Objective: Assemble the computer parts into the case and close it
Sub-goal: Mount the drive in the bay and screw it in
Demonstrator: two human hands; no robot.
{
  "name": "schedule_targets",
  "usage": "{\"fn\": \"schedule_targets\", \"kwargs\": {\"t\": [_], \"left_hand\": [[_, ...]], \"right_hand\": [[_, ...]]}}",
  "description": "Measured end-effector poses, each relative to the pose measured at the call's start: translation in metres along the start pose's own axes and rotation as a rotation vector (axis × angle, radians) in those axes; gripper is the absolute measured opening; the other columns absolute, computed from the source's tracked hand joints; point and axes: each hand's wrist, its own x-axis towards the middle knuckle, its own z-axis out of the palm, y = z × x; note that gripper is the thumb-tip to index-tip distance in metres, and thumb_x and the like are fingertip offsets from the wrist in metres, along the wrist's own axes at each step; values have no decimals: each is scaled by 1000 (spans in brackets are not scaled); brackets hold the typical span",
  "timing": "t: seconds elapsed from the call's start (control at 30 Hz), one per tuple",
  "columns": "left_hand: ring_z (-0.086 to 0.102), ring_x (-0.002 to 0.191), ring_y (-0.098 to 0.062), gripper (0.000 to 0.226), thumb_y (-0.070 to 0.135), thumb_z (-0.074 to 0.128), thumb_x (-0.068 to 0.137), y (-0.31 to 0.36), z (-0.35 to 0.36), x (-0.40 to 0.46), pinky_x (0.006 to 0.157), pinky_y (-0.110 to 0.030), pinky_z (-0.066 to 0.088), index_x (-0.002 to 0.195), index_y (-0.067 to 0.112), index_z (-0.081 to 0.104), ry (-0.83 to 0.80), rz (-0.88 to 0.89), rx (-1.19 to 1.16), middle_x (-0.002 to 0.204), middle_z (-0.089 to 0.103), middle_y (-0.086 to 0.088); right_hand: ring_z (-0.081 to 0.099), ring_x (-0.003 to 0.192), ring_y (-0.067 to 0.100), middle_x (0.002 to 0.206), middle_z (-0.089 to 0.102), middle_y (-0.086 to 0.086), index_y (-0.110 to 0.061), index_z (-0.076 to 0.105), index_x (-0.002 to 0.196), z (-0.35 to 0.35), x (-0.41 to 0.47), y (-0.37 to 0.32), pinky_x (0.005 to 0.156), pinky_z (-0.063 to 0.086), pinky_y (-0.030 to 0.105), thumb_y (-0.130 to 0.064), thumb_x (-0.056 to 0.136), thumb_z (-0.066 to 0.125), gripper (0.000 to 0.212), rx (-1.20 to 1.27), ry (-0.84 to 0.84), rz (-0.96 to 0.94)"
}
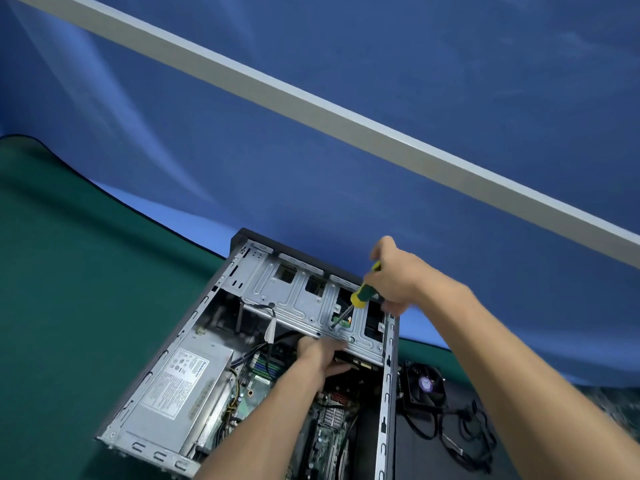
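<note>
An open grey computer case lies on its side on a green mat. My right hand grips a yellow-and-green screwdriver, its tip down on the silver drive cage at the case's far end. My left hand reaches inside the case under the cage's edge, fingers curled round a dark part that is mostly hidden. The silver power supply sits in the left of the case. The green motherboard shows beneath my left forearm.
A black cooler fan with a purple label and a tangle of black cables lie on the mat right of the case. A blue wall with a grey strip rises behind.
</note>
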Motion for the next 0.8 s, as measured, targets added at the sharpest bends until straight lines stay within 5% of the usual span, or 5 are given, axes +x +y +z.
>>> {"fn": "schedule_targets", "kwargs": {"t": [0.1, 0.27, 0.4, 0.67, 0.8], "left_hand": [[62, 70, -32, 43, -6, 70, 79, -1, 0, 0, 59, -38, 59, 116, -7, 50, -7, 22, -6, 100, 49, -14], [57, 79, -29, 37, 0, 70, 81, -8, 1, 6, 67, -37, 58, 113, -9, 53, 55, 53, 30, 102, 55, -17], [52, 69, -24, 37, 2, 72, 80, -8, 3, 10, 77, -40, 57, 111, -8, 55, 95, 46, 51, 92, 56, -13], [55, 74, -28, 39, 1, 71, 81, -10, 0, 10, 64, -32, 57, 113, -8, 52, 52, 58, 9, 118, 59, -25], [66, 91, -35, 44, 5, 71, 82, -12, 0, 11, 80, -39, 56, 118, -7, 48, 54, 44, -29, 130, 54, -24]], "right_hand": [[59, 76, 30, 80, 57, 10, -9, 42, 98, 9, -1, 6, 59, 42, 30, -32, 100, 36, 23, -93, 177, 15], [61, 81, 34, 102, 50, 9, -17, 33, 108, 9, -14, 5, 72, 53, 43, -14, 89, 50, 25, 25, 26, -80], [48, 72, 30, 72, 44, 4, -10, 33, 96, 21, -22, 2, 48, 29, 32, -37, 98, 46, 30, -127, 225, -63], [54, 76, 31, 95, 61, 11, -11, 31, 115, 23, -27, 1, 65, 45, 34, -27, 95, 44, 29, -9, 216, 6], [59, 74, 35, 83, 57, 11, -16, 29, 113, 26, -31, -2, 66, 52, 40, -24, 97, 43, 23, 28, 135, -50]]}}
